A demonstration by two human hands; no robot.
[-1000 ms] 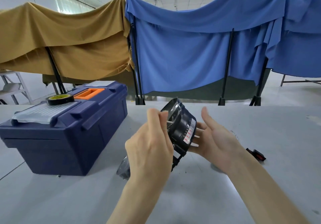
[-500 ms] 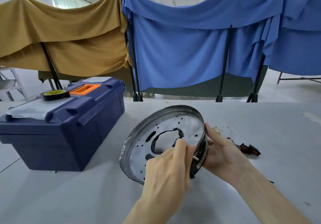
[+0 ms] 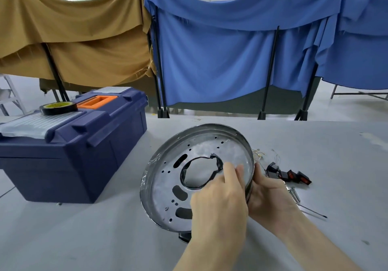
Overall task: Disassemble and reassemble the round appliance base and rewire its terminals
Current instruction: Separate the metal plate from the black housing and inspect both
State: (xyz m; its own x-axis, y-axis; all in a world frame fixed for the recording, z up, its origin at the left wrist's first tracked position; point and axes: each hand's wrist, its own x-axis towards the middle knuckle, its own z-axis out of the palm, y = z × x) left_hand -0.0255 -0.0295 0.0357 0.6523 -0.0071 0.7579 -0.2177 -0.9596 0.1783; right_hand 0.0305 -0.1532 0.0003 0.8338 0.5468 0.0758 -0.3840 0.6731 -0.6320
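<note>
The left fingertips [image 3: 228, 168] lie bent on the inner face of the base [image 3: 161, 186], just right of its central opening, touching the black collar [image 3: 218, 164] that rings it. The knuckles hide whether the tips pinch anything or only press, so that cannot be told. The back of the left hand [image 3: 220, 205] faces the camera, wrist low, and the forearm runs in from the near edge.

The right thumb [image 3: 257, 171] lies along the front of the base's right rim. The other fingers pass behind the rim out of sight, so the right hand [image 3: 273, 197] grasps the base by its edge. Its forearm comes in from the near right.

The base is a round metal pan pierced with slots and small holes. It stands tilted on its near edge in the middle of the table [image 3: 84, 239], open face toward the camera. A black knob [image 3: 184, 237] shows beneath its near edge.

Just right of the base lie thin wires with small terminals [image 3: 260, 155], and beside them black and red switches [image 3: 289, 175]. Nearer are screws [image 3: 294, 194] and a thin rod [image 3: 312, 211].

Well to the left stands a closed navy toolbox [image 3: 73, 157] with an orange handle. A tape roll [image 3: 58, 108] sits on its lid.

Beyond the far edge of the table hang a tan cloth [image 3: 73, 39] on the left and a blue cloth [image 3: 231, 60] on the right, over black stands.
</note>
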